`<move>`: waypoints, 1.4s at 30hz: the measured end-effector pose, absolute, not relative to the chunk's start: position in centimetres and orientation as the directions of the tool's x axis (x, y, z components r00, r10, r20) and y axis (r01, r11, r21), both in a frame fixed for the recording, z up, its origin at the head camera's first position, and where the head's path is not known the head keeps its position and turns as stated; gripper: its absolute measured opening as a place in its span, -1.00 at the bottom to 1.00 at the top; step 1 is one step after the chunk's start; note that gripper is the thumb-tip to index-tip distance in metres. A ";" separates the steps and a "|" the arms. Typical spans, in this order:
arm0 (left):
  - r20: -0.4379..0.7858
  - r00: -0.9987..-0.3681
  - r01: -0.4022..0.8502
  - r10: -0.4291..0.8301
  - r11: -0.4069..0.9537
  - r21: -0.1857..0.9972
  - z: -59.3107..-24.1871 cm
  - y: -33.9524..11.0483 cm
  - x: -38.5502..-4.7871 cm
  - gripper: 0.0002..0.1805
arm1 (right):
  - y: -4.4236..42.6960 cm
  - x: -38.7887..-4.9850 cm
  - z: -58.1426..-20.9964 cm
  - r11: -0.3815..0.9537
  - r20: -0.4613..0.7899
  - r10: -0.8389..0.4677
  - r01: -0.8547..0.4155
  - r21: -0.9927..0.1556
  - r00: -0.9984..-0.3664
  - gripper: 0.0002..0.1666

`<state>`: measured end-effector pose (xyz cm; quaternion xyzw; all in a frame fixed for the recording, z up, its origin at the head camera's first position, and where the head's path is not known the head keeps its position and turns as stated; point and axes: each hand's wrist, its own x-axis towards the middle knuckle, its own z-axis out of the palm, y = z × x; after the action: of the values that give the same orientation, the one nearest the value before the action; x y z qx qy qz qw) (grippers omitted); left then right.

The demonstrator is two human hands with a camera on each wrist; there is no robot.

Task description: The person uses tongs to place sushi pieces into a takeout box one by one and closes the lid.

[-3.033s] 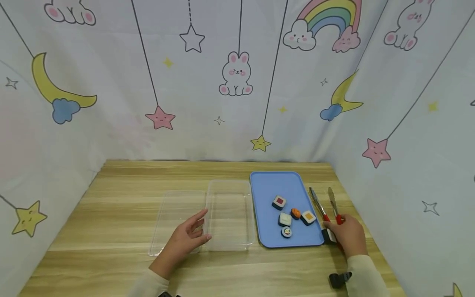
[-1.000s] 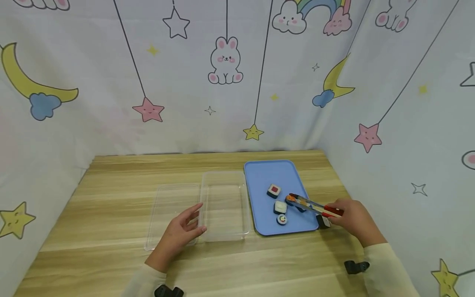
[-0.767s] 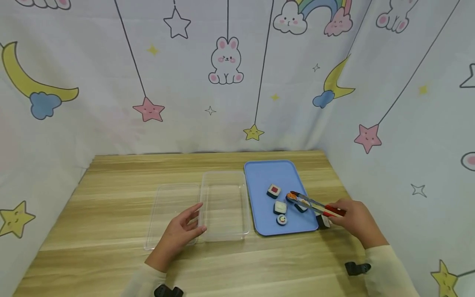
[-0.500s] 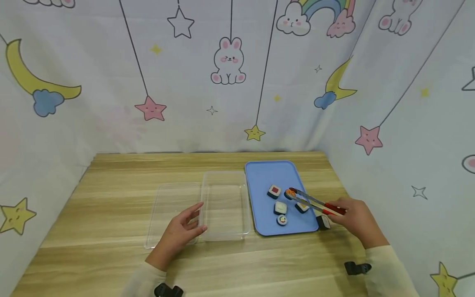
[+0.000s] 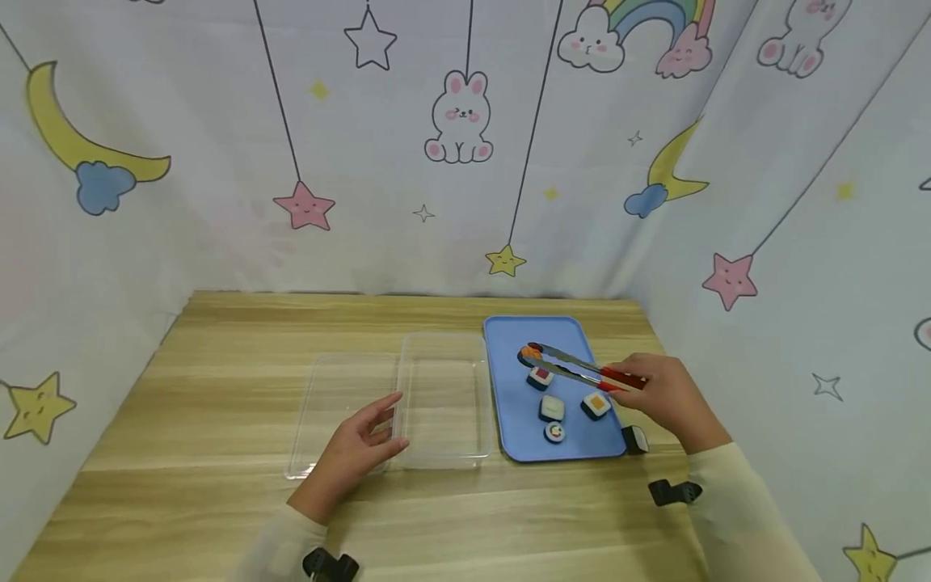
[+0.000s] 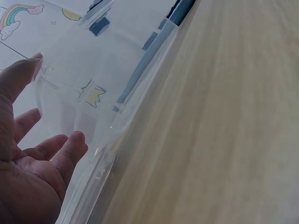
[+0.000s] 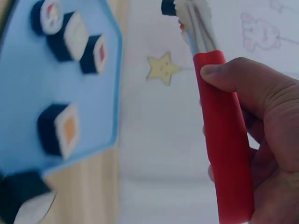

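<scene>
In the head view my right hand [image 5: 667,398] grips the red handles of metal tongs [image 5: 575,373]. Their tips pinch an orange-topped sushi piece [image 5: 530,353] above the blue tray [image 5: 520,440]. The right wrist view shows thumb and fingers round the red handle [image 7: 224,135]. With fingers spread and slightly bent, my left hand [image 5: 356,444] touches the left wall of a clear container [image 5: 445,404]; the left wrist view has its fingertips against the clear plastic [image 6: 70,98]. Red-centred [image 5: 540,377], white [image 5: 551,407], round [image 5: 554,432] and yellow-topped [image 5: 596,405] pieces lie on the tray.
A clear lid [image 5: 338,396] lies left of the container, partly behind my left hand. One dark-sided sushi piece [image 5: 635,440] sits against the tray's lower right corner. A patterned curtain [image 5: 378,259] stands behind the wooden table [image 5: 240,364].
My right hand took up the tongs, which closed on the orange-topped piece, and has carried it up and left from beside the yellow-topped one. My left hand has stayed at the container.
</scene>
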<state>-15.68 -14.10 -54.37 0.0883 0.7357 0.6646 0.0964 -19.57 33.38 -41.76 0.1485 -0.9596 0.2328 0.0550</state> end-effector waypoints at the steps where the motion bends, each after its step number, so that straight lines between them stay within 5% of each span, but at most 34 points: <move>1: -0.022 -0.966 0.003 0.259 0.096 0.995 -54.4 -14.1 -15.7 -0.16 | 32.6 -20.0 -41.5 0.841 0.172 -0.275 -0.323 -0.434 -0.946 -0.63; 16: -0.033 -0.967 -0.005 0.253 0.110 0.994 -54.6 -14.2 -15.9 -0.14 | 21.2 -26.5 -42.1 0.753 0.091 -0.561 -0.553 -0.357 -0.823 -0.65; 42: 0.026 -0.958 0.045 0.285 0.062 0.997 -55.0 -14.4 -16.0 -0.14 | 15.3 -29.8 -43.8 0.809 -0.053 -0.571 -0.550 -0.210 -0.820 -0.63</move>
<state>-15.98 -14.43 -55.01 0.1143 0.7232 0.6753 0.0888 -29.78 15.31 -43.79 0.2950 -0.9493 0.0931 -0.0567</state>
